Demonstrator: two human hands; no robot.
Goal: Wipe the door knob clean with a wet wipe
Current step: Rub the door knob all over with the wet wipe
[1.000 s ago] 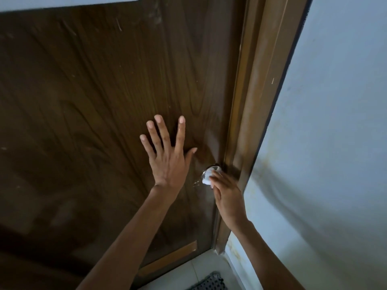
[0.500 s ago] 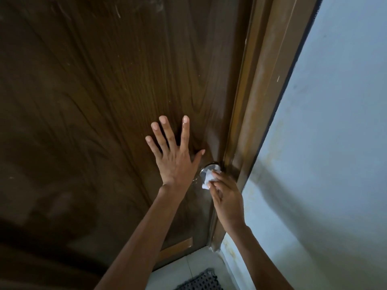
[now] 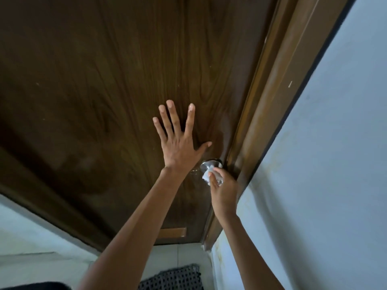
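A round silver door knob [image 3: 210, 164] sits near the right edge of a dark brown wooden door [image 3: 109, 84]. My right hand [image 3: 224, 190] holds a crumpled white wet wipe [image 3: 206, 175] pinched in its fingers, pressed against the lower side of the knob. The upper face of the knob shows bare metal. My left hand [image 3: 178, 143] lies flat on the door with fingers spread, just left of and above the knob, holding nothing.
A brown door frame [image 3: 272, 97] runs along the door's right edge, with a pale blue wall [image 3: 324, 164] beyond it. Below are a light tiled floor [image 3: 178, 254] and a dark perforated mat [image 3: 173, 277].
The view has shifted and come closer to the door. My right hand with the wipe has slid from the top of the knob to its lower side, uncovering the metal. The left hand stays flat.
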